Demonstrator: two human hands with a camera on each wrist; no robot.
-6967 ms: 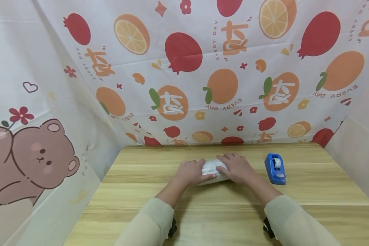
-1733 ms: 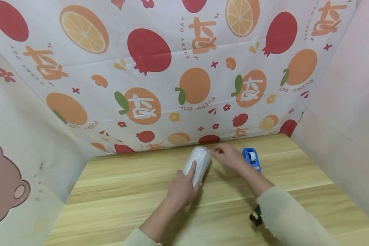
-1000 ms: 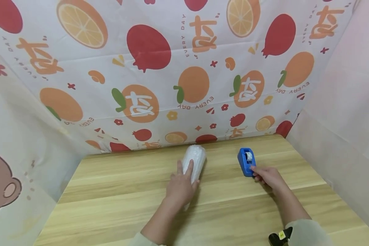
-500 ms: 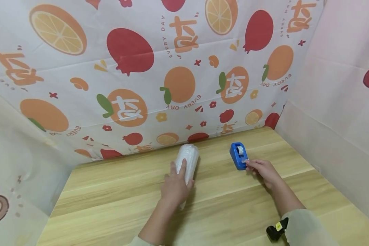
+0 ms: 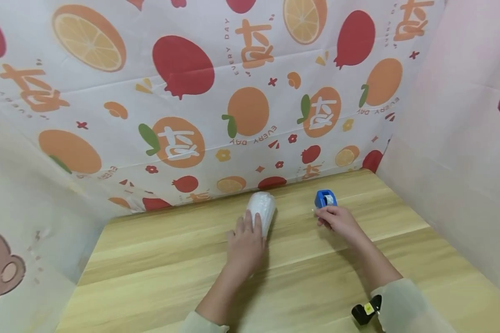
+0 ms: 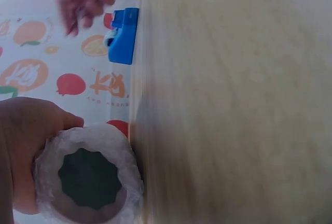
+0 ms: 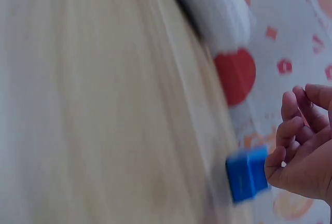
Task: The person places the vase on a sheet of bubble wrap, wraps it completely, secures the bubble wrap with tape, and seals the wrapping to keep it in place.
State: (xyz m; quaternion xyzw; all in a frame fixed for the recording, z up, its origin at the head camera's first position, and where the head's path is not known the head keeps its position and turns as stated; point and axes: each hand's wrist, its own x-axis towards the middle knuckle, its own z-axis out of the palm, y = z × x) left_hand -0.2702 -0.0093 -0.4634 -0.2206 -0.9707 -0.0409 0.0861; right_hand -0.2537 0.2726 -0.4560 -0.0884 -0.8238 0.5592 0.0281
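A cylinder in bubble wrap (image 5: 261, 205) lies on its side on the table, towards the back. My left hand (image 5: 245, 246) holds it down, fingers along its top and thumb at its right side. Seen in the left wrist view, the near end of the wrap (image 6: 132, 168) surrounds a dark, scalloped opening or base. My right hand (image 5: 336, 220) pinches a short piece of clear tape (image 5: 314, 210) between thumb and forefinger, just above the front of the blue tape dispenser (image 5: 321, 195). In the right wrist view its other fingers are curled loosely, and the tape is too small to make out.
The wood-grain table (image 5: 158, 259) meets a white cloth backdrop (image 5: 216, 99) printed with fruit, right behind the cylinder. Plain pale cloth (image 5: 446, 134) hangs along the right side. A black wrist camera (image 5: 363, 313) sits under my right sleeve.
My right hand moved from the cylinder's far end to the dispenser's front, took a piece of tape, and now moves left with it. Earlier both hands held the cylinder crosswise; it now points away.
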